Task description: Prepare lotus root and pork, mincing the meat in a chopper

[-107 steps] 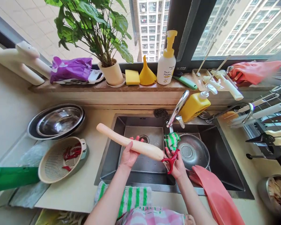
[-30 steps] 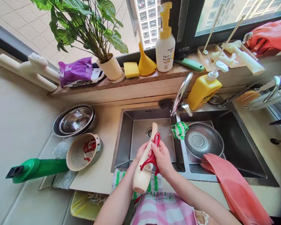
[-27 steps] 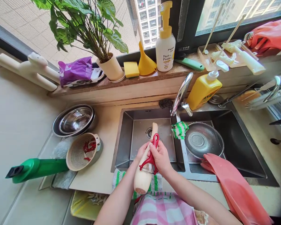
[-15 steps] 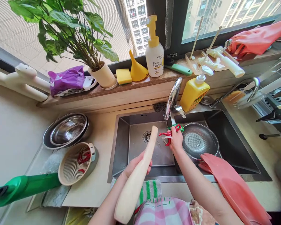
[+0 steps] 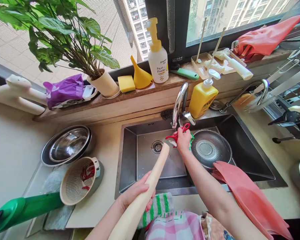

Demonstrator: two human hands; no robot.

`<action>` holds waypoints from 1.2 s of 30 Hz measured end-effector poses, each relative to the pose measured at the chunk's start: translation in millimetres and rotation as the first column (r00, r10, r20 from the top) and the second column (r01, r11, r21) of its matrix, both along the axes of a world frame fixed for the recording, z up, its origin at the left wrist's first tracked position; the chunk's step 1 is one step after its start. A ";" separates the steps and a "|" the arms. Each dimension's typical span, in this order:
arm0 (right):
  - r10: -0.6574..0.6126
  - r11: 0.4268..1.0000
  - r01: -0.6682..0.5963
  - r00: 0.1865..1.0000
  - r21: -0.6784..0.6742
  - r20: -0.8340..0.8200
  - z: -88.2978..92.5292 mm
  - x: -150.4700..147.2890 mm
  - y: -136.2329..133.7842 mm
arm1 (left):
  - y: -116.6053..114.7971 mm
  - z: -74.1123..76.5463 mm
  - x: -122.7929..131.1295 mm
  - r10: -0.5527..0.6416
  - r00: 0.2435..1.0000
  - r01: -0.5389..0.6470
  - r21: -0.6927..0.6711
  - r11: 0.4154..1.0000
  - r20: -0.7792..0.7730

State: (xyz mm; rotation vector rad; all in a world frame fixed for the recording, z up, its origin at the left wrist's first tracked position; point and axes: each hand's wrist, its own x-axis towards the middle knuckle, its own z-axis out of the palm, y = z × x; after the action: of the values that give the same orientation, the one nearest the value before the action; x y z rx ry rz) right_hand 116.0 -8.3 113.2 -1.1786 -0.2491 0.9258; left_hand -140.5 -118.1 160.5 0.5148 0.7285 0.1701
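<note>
A long, pale, peeled vegetable (image 5: 140, 208), thick toward me and narrow at its far end, lies in my left hand (image 5: 137, 191), whose fingers are wrapped round its middle. My right hand (image 5: 183, 141) is closed on a red peeler (image 5: 175, 136) over the sink divider, just beyond the vegetable's narrow tip. A whitish bit hangs by the peeler's head. The peeler and the tip look close, but I cannot tell whether they touch. Behind my right hand shows a bit of green mesh (image 5: 192, 138). Below is the left basin (image 5: 146, 163) with its drain (image 5: 157, 146).
The tap (image 5: 178, 103) rises just beyond my right hand. A frying pan (image 5: 211, 148) sits in the right basin, with red rubber gloves (image 5: 242, 190) over the front edge. Left stand metal bowls (image 5: 70, 143) and a colander (image 5: 76, 186) with red chillies.
My right hand with the peeler has moved up and left, and the peeler has turned. The vegetable has dropped lower and nearer to me. The view has shifted slightly.
</note>
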 end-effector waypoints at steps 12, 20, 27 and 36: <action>-0.054 0.996 0.054 0.998 -0.074 -0.009 0.3 2.6 0.6 | -9.2 11.1 -11.4 -0.064 0.953 0.140 0.244 0.959 -0.296; -0.028 1.000 0.028 0.999 -0.001 -0.019 14.2 -10.2 -31.7 | 4.9 20.8 -3.6 0.030 0.748 0.379 0.463 0.802 -0.664; 0.021 0.998 -0.016 0.994 -0.053 0.105 3.0 -21.8 -27.9 | 9.5 31.3 -0.1 -0.033 0.633 0.629 0.489 0.605 -0.774; -0.003 1.000 0.002 1.000 0.030 0.028 20.0 -30.6 -27.0 | 13.9 40.8 2.9 0.069 0.413 0.773 0.390 0.500 -0.908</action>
State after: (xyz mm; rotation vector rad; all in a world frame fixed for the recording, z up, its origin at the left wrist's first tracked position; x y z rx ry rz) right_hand 85.4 -35.3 133.2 -1.1644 -0.2830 0.9011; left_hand -137.6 -104.2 201.3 1.7712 1.5020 -0.3249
